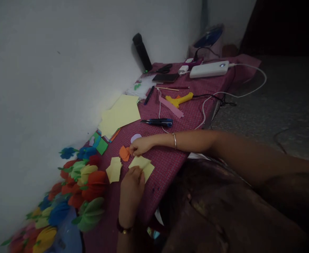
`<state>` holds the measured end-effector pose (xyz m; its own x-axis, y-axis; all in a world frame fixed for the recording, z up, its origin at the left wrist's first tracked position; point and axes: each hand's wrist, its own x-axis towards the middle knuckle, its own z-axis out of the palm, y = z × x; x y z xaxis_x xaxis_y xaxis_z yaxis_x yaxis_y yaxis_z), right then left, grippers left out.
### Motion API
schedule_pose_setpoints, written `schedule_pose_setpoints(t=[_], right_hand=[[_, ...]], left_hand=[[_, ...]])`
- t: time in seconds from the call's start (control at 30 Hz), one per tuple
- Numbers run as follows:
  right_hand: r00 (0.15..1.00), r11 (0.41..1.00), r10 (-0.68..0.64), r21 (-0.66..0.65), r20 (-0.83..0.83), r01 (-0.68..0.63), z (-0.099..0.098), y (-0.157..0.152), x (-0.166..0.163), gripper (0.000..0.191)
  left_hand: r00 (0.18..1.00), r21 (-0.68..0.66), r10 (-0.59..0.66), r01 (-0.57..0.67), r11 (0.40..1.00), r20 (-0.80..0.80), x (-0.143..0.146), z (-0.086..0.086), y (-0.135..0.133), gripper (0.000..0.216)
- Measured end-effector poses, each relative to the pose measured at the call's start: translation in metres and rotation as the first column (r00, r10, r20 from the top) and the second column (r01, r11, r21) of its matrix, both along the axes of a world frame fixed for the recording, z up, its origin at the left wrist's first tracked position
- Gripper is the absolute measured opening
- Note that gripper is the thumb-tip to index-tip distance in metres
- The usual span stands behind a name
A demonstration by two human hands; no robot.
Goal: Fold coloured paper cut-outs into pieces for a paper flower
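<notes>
My left hand rests on a pale yellow piece of paper lying on the checked magenta cloth; its fingers are curled onto the paper's near edge. My right hand, with a bangle on its wrist, reaches across from the right and pinches the far corner of that yellow paper, beside an orange paper scrap. A second small yellow piece lies just left of my left hand. A lilac paper circle sits behind my right hand.
Large yellow sheets lie by the wall. Behind are blue-handled scissors, a yellow glue gun, a pink strip, pens, a phone, a white power bank with cables, and a black bottle. Paper flowers pile at left.
</notes>
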<state>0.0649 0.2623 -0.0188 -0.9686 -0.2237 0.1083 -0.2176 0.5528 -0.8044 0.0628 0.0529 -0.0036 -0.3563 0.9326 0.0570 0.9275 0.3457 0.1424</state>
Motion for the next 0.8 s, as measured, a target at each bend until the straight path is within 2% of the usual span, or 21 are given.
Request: schedule_pose_setpoints(t=[0.07, 0.13, 0.2, 0.23, 0.27, 0.33, 0.4, 0.43, 0.53, 0.6, 0.67, 0.8], right_hand=[[0.998, 0.998, -0.066, -0.015, -0.015, 0.065, 0.002, 0.000, 0.000, 0.008], [0.984, 0.984, -0.176, -0.042, -0.041, 0.174, 0.006, 0.001, 0.000, 0.012], [0.960, 0.959, -0.275, -0.082, -0.053, 0.270, 0.010, 0.003, 0.001, 0.028], [0.959, 0.950, -0.284, -0.141, -0.012, 0.280, 0.011, 0.004, 0.001, 0.038], [0.966, 0.938, -0.250, -0.233, 0.060, 0.257, 0.011, 0.004, 0.002, 0.048], [0.973, 0.862, -0.076, -0.476, 0.220, 0.175, 0.009, 0.004, 0.003, 0.059], [0.958, 0.727, 0.084, -0.674, 0.273, 0.128, 0.005, 0.000, 0.005, 0.049], [0.960, 0.683, 0.099, -0.720, 0.262, 0.126, 0.003, -0.002, 0.005, 0.038], [0.973, 0.612, 0.019, -0.773, 0.230, 0.171, 0.001, -0.011, 0.006, 0.008], [0.976, 0.585, -0.017, -0.789, 0.218, 0.186, 0.002, -0.016, 0.007, 0.003], [0.979, 0.573, -0.019, -0.800, 0.205, 0.179, 0.005, -0.020, 0.008, 0.005], [0.983, 0.602, -0.015, -0.784, 0.181, 0.153, 0.010, -0.026, 0.009, 0.006]], left_hand=[[0.998, 0.074, 0.050, -0.054, 0.996, 0.049, -0.007, 0.005, -0.003, 0.020], [0.983, 0.230, 0.186, -0.181, 0.956, 0.003, -0.013, 0.010, -0.008, 0.021], [0.931, 0.451, 0.347, -0.264, 0.852, -0.111, -0.016, 0.013, -0.013, 0.020], [0.900, 0.540, 0.400, -0.255, 0.802, -0.171, -0.017, 0.014, -0.015, 0.021], [0.879, 0.593, 0.420, -0.219, 0.775, -0.225, -0.016, 0.014, -0.017, 0.021], [0.883, 0.590, 0.359, -0.123, 0.798, -0.301, -0.013, 0.012, -0.017, 0.023], [0.918, 0.512, 0.241, -0.051, 0.857, -0.313, -0.007, 0.009, -0.013, 0.025], [0.938, 0.478, 0.186, -0.024, 0.878, -0.293, -0.005, 0.007, -0.010, 0.025], [0.986, 0.503, 0.123, -0.049, 0.863, -0.115, 0.001, 0.004, -0.001, 0.014], [0.983, 0.582, 0.157, -0.182, 0.793, 0.093, 0.002, 0.004, 0.002, 0.010], [0.921, 0.607, 0.194, -0.370, 0.703, 0.337, 0.001, 0.007, 0.004, 0.015], [0.703, 0.532, 0.168, -0.652, 0.539, 0.691, -0.005, 0.011, 0.005, 0.017]])
